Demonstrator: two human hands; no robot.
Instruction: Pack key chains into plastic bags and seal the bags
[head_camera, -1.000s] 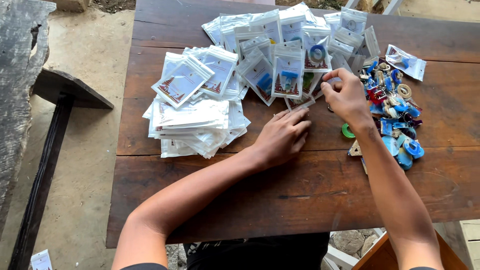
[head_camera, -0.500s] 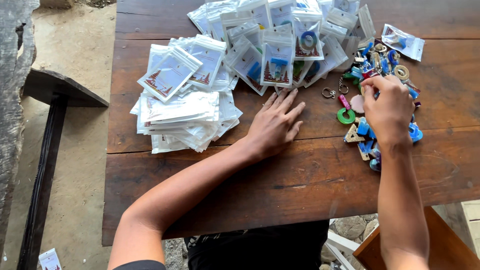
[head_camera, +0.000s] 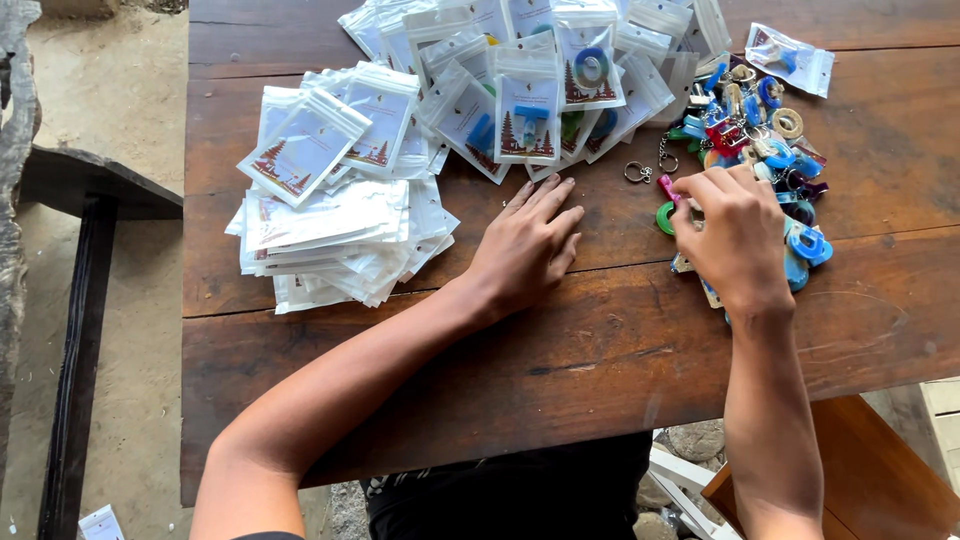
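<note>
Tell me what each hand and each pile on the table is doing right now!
Left hand: flat on the table, holding nothing.
Right hand: curled over the keychains, picking at them.
Keychains: loose, heaped.
Empty bags: stacked, flat.
Filled bags: spread out, overlapping.
Single bag: lying apart.

Even, soft daylight; scene is bright without harsh contrast. The table (head_camera: 620, 340) shows a mild sheen at the far right and centre, no strong glare. The white plastic packets (head_camera: 340, 235) run close to overexposed, with small specular glints on their film. Shadows are faint and diffuse, falling just beside the left hand (head_camera: 525, 245) and under the packets. Focus is sharp overall. Slight wide-angle bowing at the frame edges.
</note>
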